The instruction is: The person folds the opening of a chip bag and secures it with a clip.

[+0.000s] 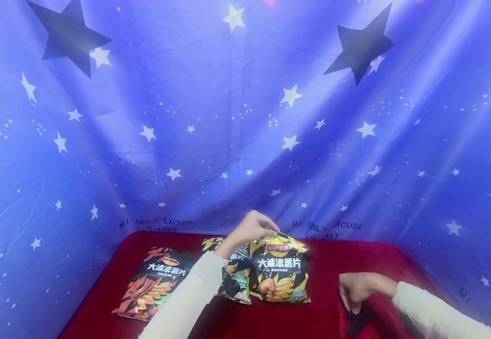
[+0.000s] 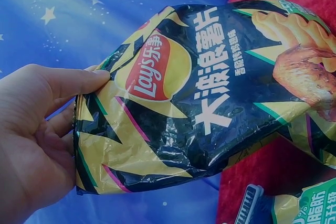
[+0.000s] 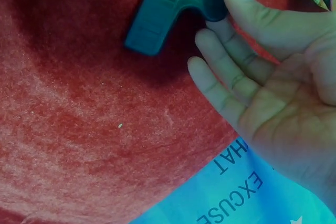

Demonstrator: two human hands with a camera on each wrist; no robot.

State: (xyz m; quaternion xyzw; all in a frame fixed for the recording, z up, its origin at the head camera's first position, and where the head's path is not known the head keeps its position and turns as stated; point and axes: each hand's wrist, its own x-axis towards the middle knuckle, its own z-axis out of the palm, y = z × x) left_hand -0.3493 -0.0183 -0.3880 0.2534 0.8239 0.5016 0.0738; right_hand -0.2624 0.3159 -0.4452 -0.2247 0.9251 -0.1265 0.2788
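Observation:
My left hand (image 1: 251, 230) pinches the top edge of a black and yellow Lay's chip bag (image 1: 280, 268), thumb on its front. In the left wrist view the bag (image 2: 210, 93) stretches away from the thumb, its top edge flat. At the right, my right hand (image 1: 357, 288) holds a dark clip (image 1: 358, 321) just above the red cloth. The right wrist view shows the clip (image 3: 163, 14) pinched by its rounded end between thumb and forefinger, the other fingers loosely bent. Fingers behind the bag are partly hidden.
Another chip bag (image 1: 240, 285) stands left of the held one, partly behind my left forearm. A clip (image 2: 249, 203) lies on it. A reddish chip bag (image 1: 148, 287) lies at the left, a dark clip by its top. Red cloth (image 1: 325, 263) covers the table; a starry blue curtain (image 1: 228, 117) hangs behind.

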